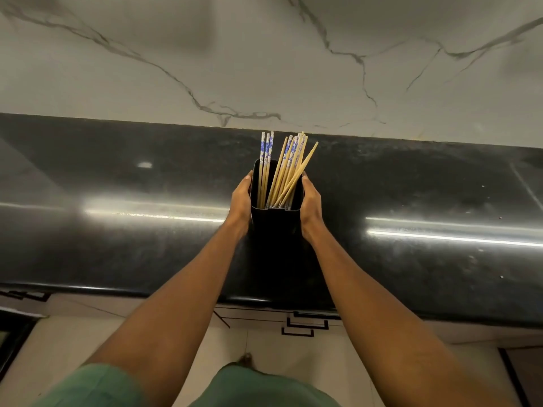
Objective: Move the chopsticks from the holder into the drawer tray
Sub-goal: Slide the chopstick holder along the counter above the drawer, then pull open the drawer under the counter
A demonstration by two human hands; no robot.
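Both hands clasp a black rectangular holder [276,227] standing on the dark polished table [117,230]. The left hand [241,201] presses flat against the holder's left wall, its fingers [246,180] stretched forward along the side, close together. The right hand [312,201] mirrors it on the right wall, fingers [306,182] likewise laid flat along the holder. The chopsticks [286,171] stand inside the holder: a few blue-patterned ones upright at the left, a larger bundle leaning to the right, tops fanned out. Behind the table rises a white marble wall [264,54]. Below the table edge, black drawer handles [307,323] show.
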